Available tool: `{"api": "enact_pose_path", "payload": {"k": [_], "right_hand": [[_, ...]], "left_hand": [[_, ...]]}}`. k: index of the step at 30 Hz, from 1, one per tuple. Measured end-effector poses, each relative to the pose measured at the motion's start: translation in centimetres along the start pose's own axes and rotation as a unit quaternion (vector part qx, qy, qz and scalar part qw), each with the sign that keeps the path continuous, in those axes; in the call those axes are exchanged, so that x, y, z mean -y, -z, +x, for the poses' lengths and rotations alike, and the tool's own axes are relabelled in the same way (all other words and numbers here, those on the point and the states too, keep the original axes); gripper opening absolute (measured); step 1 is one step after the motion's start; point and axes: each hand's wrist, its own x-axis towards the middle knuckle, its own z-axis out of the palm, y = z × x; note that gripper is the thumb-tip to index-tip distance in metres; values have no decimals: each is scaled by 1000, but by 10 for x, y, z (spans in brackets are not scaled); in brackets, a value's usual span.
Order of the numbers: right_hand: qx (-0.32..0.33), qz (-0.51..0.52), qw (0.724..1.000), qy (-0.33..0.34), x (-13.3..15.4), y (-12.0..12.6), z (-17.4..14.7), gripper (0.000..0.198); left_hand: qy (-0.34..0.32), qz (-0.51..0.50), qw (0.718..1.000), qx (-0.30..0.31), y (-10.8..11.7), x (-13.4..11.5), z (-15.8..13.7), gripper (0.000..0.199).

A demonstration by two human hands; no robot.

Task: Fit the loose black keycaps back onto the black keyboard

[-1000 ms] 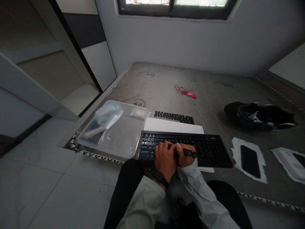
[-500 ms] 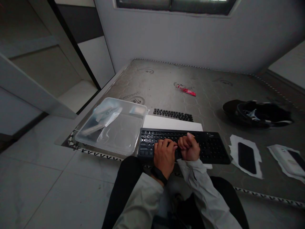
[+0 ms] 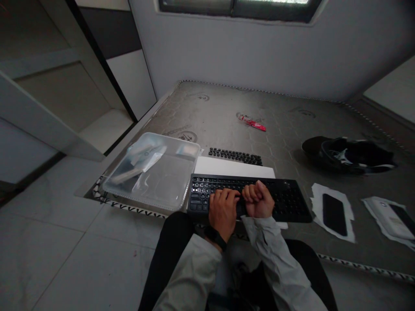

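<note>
Black full-size kbd (image 3: 289, 202) is lying under L hand (image 3: 223, 211), bent & resting, and R hand (image 3: 258, 201), curled; can't tell either's grip. Prob. working keys (image 3: 201, 190); next move's likely needing L bracing, R precision.

Head camera: worn up high, pointed forward and down.
Keyboard (image 3: 290, 202): seen from above, quite close.
Window (image 3: 241, 9): seen farther off, cut by the top edge.

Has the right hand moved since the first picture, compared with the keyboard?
Yes; the right hand moved toward the far edge of the keyboard, slightly rightward.
</note>
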Motion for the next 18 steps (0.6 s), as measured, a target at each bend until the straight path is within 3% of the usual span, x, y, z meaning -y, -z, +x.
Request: {"api": "enact_pose_path", "payload": {"k": [5, 18], "right_hand": [[-25, -9, 1000, -13, 5, 5, 7, 50], [7, -15, 998, -53, 27, 3, 9, 48]], "left_hand": [[-10, 7, 1000, -6, -2, 0, -1, 12], [-11, 15, 1000, -25, -5, 0, -1, 25]]}}
